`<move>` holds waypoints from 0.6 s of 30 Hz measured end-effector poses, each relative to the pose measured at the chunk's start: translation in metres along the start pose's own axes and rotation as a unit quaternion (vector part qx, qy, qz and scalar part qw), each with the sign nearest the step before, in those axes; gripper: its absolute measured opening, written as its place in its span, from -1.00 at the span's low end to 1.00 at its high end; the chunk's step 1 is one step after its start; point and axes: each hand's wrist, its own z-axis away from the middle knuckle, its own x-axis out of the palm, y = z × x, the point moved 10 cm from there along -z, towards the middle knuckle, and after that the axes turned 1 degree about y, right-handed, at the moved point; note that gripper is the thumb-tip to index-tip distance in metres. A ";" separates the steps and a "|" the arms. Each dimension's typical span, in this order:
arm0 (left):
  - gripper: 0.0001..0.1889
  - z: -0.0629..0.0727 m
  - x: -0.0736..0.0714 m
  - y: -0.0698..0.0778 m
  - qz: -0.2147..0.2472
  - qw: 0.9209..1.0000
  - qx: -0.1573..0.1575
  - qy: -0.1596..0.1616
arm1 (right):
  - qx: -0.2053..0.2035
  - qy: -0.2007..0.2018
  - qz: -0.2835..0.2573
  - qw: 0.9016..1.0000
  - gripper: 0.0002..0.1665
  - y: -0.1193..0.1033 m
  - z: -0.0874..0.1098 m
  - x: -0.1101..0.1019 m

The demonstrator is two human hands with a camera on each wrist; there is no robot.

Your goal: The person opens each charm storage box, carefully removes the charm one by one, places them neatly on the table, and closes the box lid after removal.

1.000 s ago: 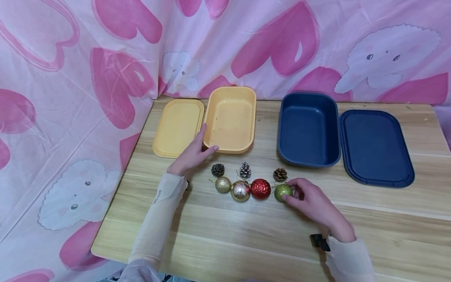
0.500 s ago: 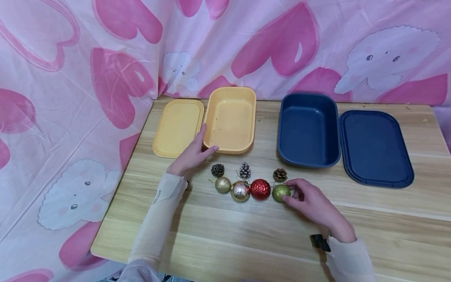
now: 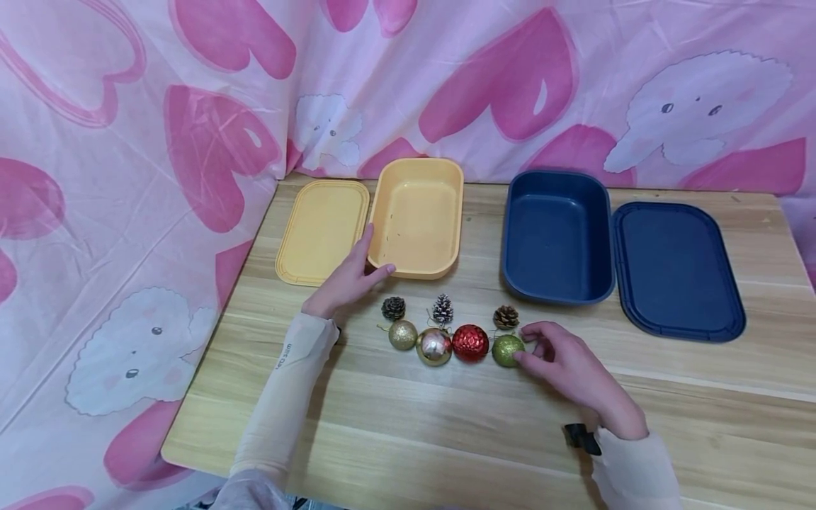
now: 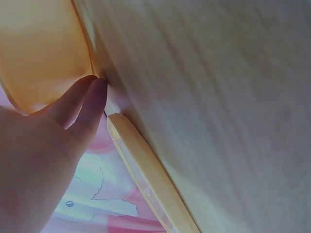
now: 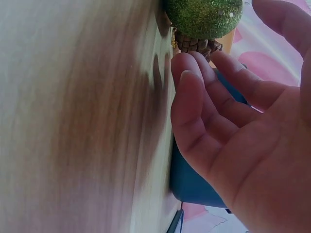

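Observation:
My left hand rests against the near left corner of a yellow plastic box, thumb and fingers spread along its outside. In the left wrist view, fingertips touch the box low on its wall. Beside a green glitter bauble is my right hand, its fingers loosely bent and holding nothing. The right wrist view has a gap between the bauble and the curved fingers. Left of it, a red bauble, a shiny gold bauble and a small gold glitter bauble form a row.
Behind the baubles lie a dark pine cone, a frosted pine cone and a brown pine cone. A yellow lid lies left of the yellow box. A navy box and navy lid are at the right.
The green bauble has shifted slightly left, closer to the red one, and my right fingers have come away from it. My left hand has stayed at the yellow box.

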 end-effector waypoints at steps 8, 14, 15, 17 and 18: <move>0.04 0.000 0.000 -0.001 -0.002 1.000 0.002 -0.004 | 0.000 0.025 0.003 1.000 -0.62 0.004 0.005 -0.014; 0.04 0.000 0.000 -0.002 0.000 1.000 0.001 -0.004 | 0.003 0.074 0.005 0.997 -0.84 0.017 0.015 -0.046; 0.04 0.000 0.001 -0.002 0.000 1.000 0.001 -0.004 | 0.008 0.081 0.005 0.997 -0.85 0.021 0.017 -0.053; 0.04 -0.001 0.001 -0.001 0.002 1.000 0.001 -0.004 | 0.021 0.097 0.007 0.995 -0.85 0.031 0.022 -0.068; 0.03 -0.001 0.001 -0.001 0.001 1.000 0.001 -0.004 | 0.029 0.106 0.012 0.994 -0.84 0.037 0.025 -0.076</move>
